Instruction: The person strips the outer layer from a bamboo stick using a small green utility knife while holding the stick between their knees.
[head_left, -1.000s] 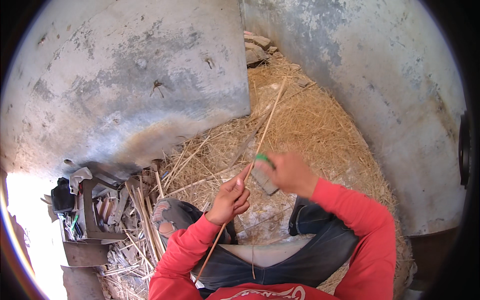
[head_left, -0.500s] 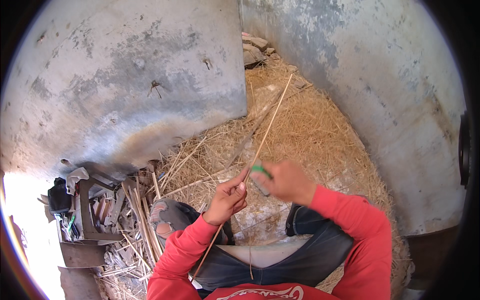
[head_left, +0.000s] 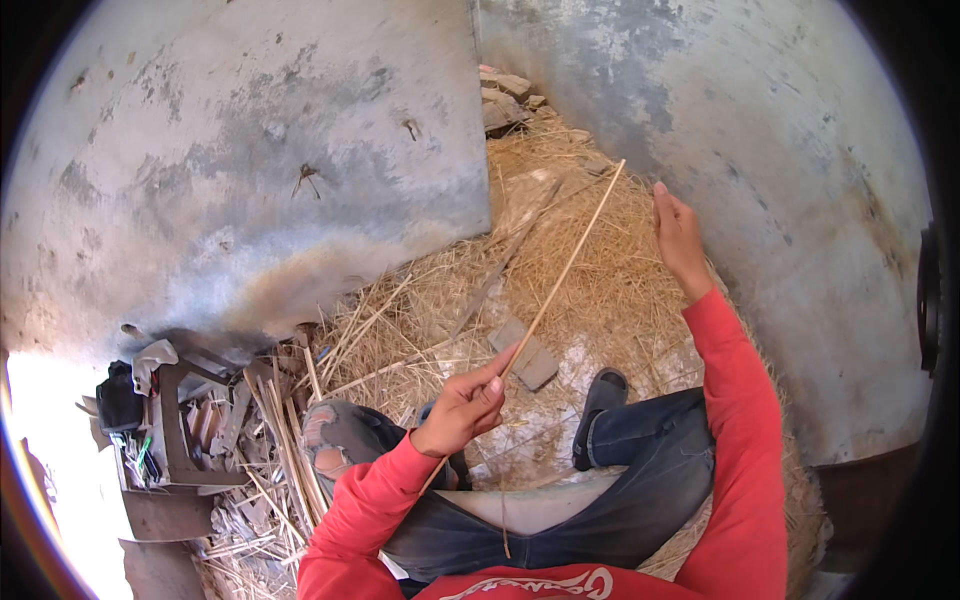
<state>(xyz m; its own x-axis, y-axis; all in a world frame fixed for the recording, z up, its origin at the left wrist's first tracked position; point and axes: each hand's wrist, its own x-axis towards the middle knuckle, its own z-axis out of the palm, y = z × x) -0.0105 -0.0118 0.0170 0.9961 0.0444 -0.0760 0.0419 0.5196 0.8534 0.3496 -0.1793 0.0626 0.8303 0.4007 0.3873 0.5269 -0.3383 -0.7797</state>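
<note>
A long thin pale stick (head_left: pixel 570 265) slants from above my lap up toward the far wall. My left hand (head_left: pixel 458 412) is closed around its lower part, thumb against the fingers, and the tail end passes beneath the left sleeve. Out to the right and farther away, beyond the stick's tip, my right hand (head_left: pixel 680 238) is raised with its fingers bent together, clear of the stick. Whatever it holds is hidden by the hand; no green object shows now. A flat greyish block (head_left: pixel 525 355) lies on the ground just beyond my left hand.
Straw and shavings (head_left: pixel 600 260) cover the ground. A dark flat strip (head_left: pixel 508 258) lies across them. Metal sheets (head_left: pixel 250 150) enclose the far side. At the left stand a dark frame (head_left: pixel 185 425) with odds and ends and a bundle of split sticks (head_left: pixel 285 425). My sandalled foot (head_left: pixel 601 410) rests ahead.
My right hand, earlier at the stick beside my left hand with a green object, has swung away up and right. The stick's tip has shifted right; the block is uncovered.
</note>
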